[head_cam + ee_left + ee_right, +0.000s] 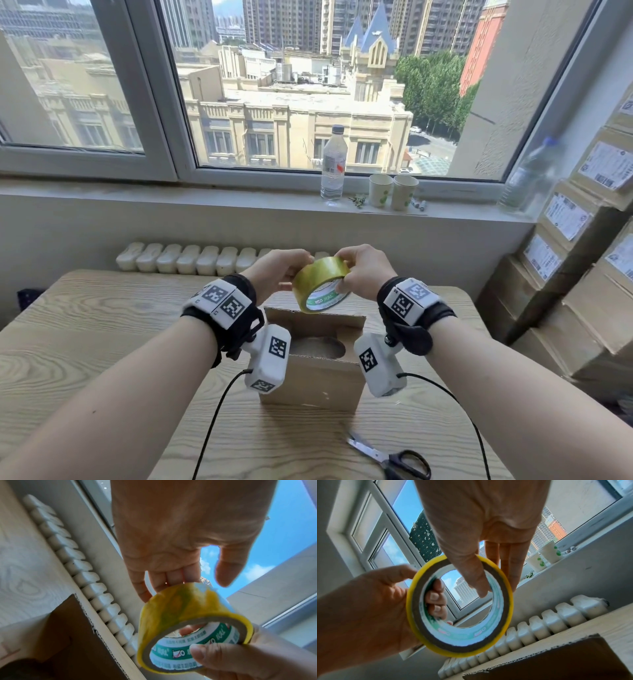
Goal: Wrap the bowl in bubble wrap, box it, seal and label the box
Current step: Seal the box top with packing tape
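**Both hands hold a tape roll above the open box**

At the far left, the wood-grain bench runs back to a white radiator under the window sill. The left hand is raised over the middle of the bench, fingers curled round the left side of the yellow tape roll; in the right wrist view its fingertips reach through the core while the thumb lies over the outer rim. The roll is held tilted, its green-and-white printed core facing the person.

Directly below the roll stands the cardboard box, upright on the bench with its top flaps open. Inside, a rounded shape shows in shadow; whether it is the wrapped bowl cannot be told.

The right hand pinches the right side of the roll, thumb inside the core and fingers over the outer yellow face, as the left wrist view shows with the thumb pressed on the printed liner.

On the bench near the front right corner lie black-handled scissors, apart from the box. On the sill behind stand a clear water bottle and two paper cups side by side. At the far right, labelled cardboard boxes are stacked against the wall.
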`<state>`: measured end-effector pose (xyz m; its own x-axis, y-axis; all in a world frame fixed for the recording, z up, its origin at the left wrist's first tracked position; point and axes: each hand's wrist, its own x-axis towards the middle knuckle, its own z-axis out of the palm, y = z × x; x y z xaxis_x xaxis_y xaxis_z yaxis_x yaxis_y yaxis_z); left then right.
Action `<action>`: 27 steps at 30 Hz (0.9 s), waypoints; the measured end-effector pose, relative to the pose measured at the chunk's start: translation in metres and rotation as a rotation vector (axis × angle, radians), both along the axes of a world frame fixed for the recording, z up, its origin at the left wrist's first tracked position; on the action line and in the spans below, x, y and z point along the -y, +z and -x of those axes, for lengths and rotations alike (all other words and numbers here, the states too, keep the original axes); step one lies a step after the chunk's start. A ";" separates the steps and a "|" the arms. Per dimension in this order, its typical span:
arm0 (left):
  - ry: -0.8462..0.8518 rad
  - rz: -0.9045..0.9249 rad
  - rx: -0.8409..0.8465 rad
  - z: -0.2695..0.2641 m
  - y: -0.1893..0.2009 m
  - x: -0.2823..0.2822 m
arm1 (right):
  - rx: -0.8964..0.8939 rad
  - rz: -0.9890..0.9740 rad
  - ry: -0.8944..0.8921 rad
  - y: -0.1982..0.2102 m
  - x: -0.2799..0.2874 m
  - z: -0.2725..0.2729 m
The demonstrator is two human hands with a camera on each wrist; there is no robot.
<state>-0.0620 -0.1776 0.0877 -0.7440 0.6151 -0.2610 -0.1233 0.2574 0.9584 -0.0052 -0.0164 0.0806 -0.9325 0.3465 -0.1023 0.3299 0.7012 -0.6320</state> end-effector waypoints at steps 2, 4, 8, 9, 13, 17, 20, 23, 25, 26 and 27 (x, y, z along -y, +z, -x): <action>0.005 0.003 -0.038 0.001 0.002 0.001 | -0.004 0.029 -0.007 -0.001 0.001 0.000; 0.004 -0.002 -0.045 0.002 0.000 0.000 | -0.011 0.051 -0.009 0.000 0.001 0.000; -0.004 -0.021 -0.019 0.003 -0.002 0.002 | -0.014 0.068 -0.013 0.001 0.001 -0.002; -0.018 -0.030 -0.013 0.003 -0.002 0.004 | -0.016 0.075 -0.020 0.001 0.001 -0.002; -0.032 0.002 -0.026 0.004 0.000 0.004 | -0.024 0.043 -0.022 0.002 0.005 -0.001; 0.013 0.030 -0.058 0.003 0.003 -0.001 | -0.018 -0.008 -0.012 0.003 0.011 0.001; -0.040 0.007 -0.031 0.004 0.003 0.002 | -0.065 0.041 -0.041 0.006 0.006 -0.002; -0.084 -0.040 -0.018 0.004 0.001 0.005 | -0.176 0.072 -0.123 0.009 0.002 -0.005; -0.014 -0.038 -0.050 0.005 -0.002 0.002 | -0.240 0.079 -0.134 0.011 0.001 -0.005; 0.037 -0.041 -0.063 0.005 -0.003 0.001 | -0.253 0.087 -0.119 0.012 0.003 -0.005; 0.082 -0.053 -0.068 0.006 -0.003 -0.001 | -0.253 0.089 -0.096 0.013 0.005 -0.006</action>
